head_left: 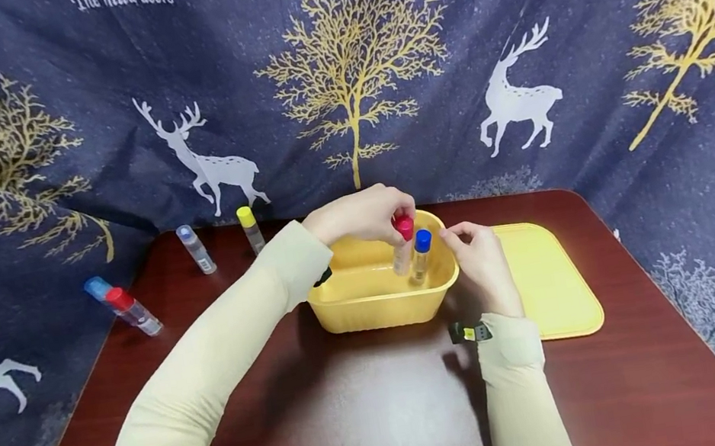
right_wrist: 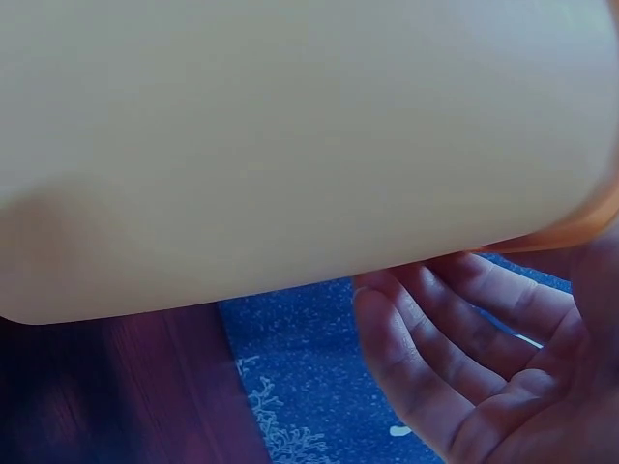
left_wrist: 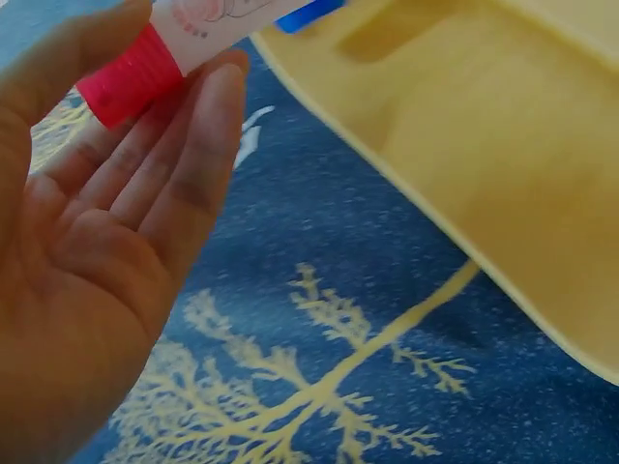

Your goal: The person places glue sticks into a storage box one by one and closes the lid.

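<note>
My left hand point(head_left: 366, 214) reaches over the yellow tub point(head_left: 381, 313) and grips a small clear bottle by its pinkish-red cap point(head_left: 404, 227). In the left wrist view, the thumb and fingers surround that cap point(left_wrist: 131, 82), and a printed white label shows beyond it. Right beside it, inside the tub's right end, stands a clear bottle with a blue cap point(head_left: 423, 240). My right hand point(head_left: 485, 265) pinches the tub's right rim. The right wrist view shows its curled fingers point(right_wrist: 387, 338) at the edge of the tub's outer wall point(right_wrist: 290, 155).
A yellow lid point(head_left: 550, 286) lies flat to the right of the tub. At the left stand several clear bottles: one yellow-capped point(head_left: 248, 220), one with a pale blue top point(head_left: 195, 249), one red-capped point(head_left: 127, 307), and another blue-topped point(head_left: 98, 289) behind it. A patterned cloth point(head_left: 374, 58) hangs behind the table.
</note>
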